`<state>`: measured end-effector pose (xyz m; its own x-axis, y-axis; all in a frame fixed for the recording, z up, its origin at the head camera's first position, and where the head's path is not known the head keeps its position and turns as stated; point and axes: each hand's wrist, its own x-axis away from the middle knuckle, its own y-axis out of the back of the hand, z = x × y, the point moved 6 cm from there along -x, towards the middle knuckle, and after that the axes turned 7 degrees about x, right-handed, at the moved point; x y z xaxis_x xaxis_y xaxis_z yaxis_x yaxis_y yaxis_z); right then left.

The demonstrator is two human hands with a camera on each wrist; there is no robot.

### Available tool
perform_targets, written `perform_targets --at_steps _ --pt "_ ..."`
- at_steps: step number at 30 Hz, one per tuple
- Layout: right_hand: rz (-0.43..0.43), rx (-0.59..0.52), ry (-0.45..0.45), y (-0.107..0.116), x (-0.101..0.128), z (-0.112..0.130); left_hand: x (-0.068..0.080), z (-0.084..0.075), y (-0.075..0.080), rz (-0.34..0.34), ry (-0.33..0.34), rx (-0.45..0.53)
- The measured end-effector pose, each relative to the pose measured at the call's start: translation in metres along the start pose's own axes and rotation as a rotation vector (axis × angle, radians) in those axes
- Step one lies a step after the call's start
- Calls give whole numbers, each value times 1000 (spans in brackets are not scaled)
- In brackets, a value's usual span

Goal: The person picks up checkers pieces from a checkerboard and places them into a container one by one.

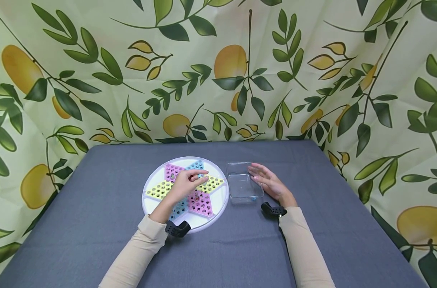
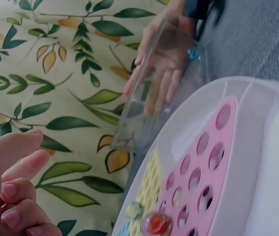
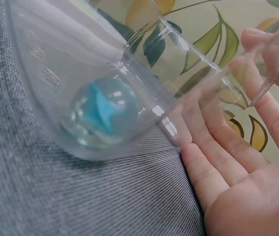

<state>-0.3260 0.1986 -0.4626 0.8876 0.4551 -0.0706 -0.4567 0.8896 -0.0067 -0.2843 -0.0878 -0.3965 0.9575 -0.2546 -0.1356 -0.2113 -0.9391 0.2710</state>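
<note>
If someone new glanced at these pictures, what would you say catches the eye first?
Probably the round white Chinese checkers board with its pink, yellow and blue star, in the middle of the grey tablecloth, with the left hand hovering over it. Beside it on the right, the right hand rests open against a clear plastic box that holds a blue marble.

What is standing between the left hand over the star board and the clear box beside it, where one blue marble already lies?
Nothing visible does. The left hand hovers over the star board; the clear box sits open-topped just beside the board's rim, with bare cloth between. The right hand rests against the box's far side, not over its opening.
</note>
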Motion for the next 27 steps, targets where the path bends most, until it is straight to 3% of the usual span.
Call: perform_targets --at_steps 12,20,27 --pt "-17 19 -55 -1 -1 -1 5 6 23 -47 49 -29" --pt "-27 32 -42 1 0 -1 5 12 49 -94 31 -49" --pt "-23 27 -39 1 -1 0 6 25 72 -143 55 -80"
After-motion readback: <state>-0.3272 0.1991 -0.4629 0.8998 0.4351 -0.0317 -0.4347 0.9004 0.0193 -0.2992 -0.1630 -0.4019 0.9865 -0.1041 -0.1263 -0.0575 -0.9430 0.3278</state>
